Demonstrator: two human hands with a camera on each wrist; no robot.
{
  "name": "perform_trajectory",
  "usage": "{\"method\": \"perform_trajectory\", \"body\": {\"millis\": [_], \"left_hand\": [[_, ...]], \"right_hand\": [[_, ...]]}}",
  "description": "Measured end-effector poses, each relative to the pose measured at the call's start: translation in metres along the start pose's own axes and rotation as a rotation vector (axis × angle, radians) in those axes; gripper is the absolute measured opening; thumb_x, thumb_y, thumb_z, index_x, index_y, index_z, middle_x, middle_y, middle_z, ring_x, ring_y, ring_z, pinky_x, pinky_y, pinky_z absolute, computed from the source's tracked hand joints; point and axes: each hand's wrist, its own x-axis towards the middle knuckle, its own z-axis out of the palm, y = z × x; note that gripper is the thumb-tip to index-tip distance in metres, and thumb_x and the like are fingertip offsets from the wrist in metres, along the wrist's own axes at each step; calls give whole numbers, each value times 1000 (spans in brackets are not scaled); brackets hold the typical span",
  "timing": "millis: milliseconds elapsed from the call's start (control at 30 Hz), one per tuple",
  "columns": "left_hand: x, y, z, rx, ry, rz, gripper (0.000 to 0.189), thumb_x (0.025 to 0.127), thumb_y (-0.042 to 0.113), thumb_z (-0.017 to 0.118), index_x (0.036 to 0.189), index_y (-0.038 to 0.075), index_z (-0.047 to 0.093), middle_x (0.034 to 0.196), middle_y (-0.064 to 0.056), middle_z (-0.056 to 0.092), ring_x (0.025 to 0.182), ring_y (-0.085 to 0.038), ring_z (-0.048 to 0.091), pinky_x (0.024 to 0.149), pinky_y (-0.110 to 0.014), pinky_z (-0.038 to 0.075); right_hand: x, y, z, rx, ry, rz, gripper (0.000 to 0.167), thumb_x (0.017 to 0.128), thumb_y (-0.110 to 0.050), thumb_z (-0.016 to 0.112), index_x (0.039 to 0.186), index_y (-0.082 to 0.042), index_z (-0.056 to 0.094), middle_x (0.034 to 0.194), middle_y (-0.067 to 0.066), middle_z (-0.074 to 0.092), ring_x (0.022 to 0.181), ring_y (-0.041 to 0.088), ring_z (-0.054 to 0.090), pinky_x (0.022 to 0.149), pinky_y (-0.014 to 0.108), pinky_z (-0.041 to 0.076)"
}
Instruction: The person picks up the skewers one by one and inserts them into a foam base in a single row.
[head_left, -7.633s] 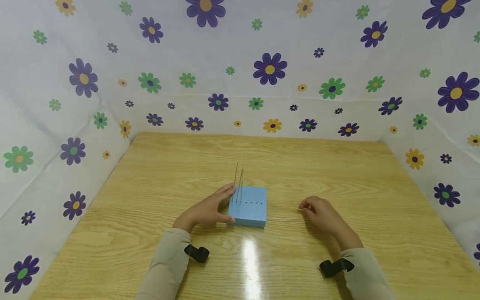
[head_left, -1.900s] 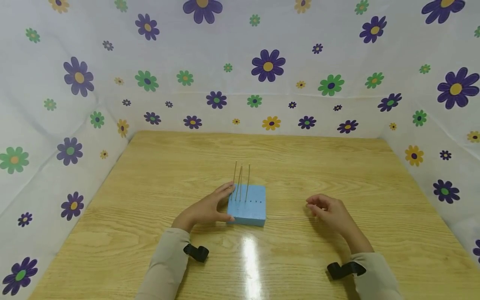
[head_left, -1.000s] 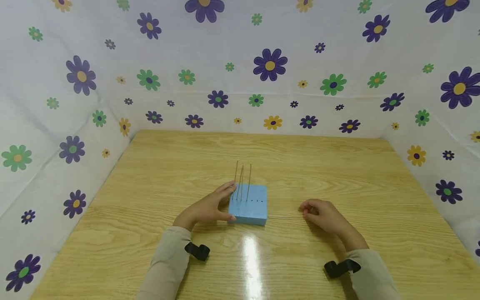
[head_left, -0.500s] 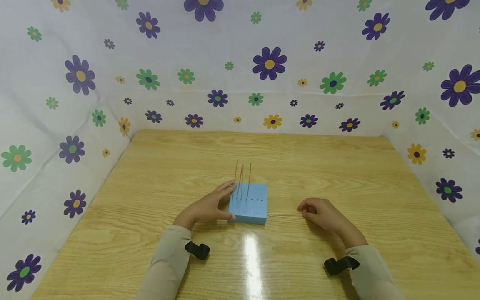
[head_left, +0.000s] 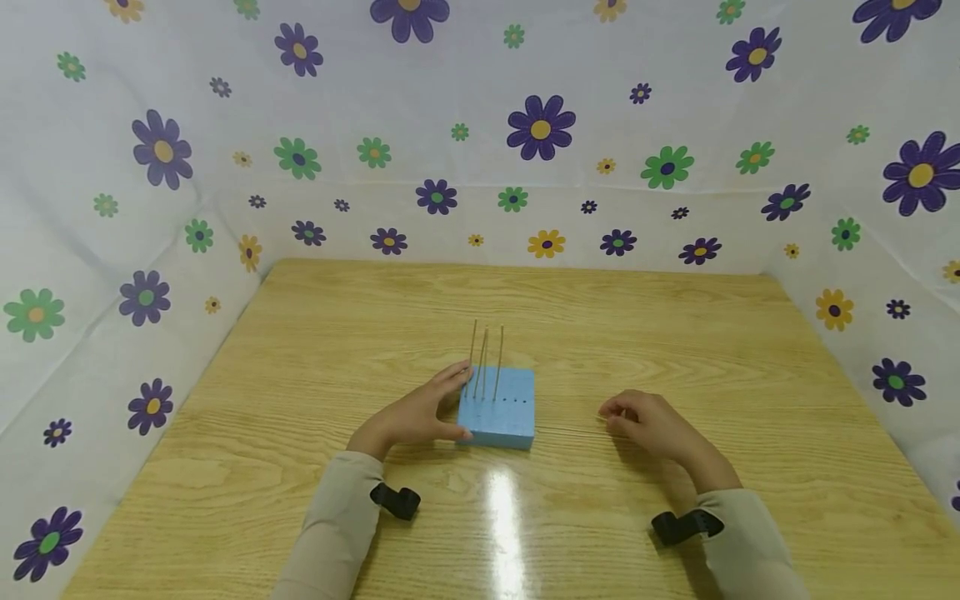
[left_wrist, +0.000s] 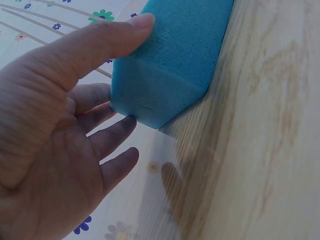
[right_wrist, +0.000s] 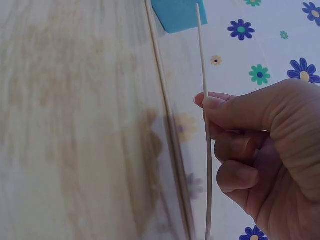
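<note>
A light-blue foam block (head_left: 510, 427) lies on the table, with several thin wooden sticks (head_left: 498, 362) standing in the left part of a row of holes. To their right, 3 holes (head_left: 514, 400) are bare. My left hand (head_left: 412, 415) holds the block's left end; in the left wrist view the thumb (left_wrist: 127, 37) lies on one face and fingertips touch the other side. Right of the block, my right hand (head_left: 651, 425) pinches a wooden stick (right_wrist: 208, 165) between thumb and index finger, above the tabletop in the right wrist view.
More sticks (right_wrist: 167, 100) lie on the wooden table (head_left: 637, 325) under the right hand, running toward the block. A white flowered cloth (head_left: 480, 108) encloses the table's back and sides. Black bands with small cameras (head_left: 396, 501) sit on both wrists.
Since the earliest frame, one more stick stands in the block. The right hand has come back over the loose sticks and now pinches another one, slightly raised. The left hand stays put.
</note>
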Motion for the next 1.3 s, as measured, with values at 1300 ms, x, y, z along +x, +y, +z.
{"method": "perform_trajectory", "body": {"millis": [1300], "left_hand": [[1,-4,1,0,0,-1,96,82,29,75,153,14,13,159,0,2,145,-24,4,112,-48,23]], "right_hand": [[30,-73,-6,185,357,-200,4,91,4,58,92,6,60,80,13,65,69,24,65,63,28,56]]}}
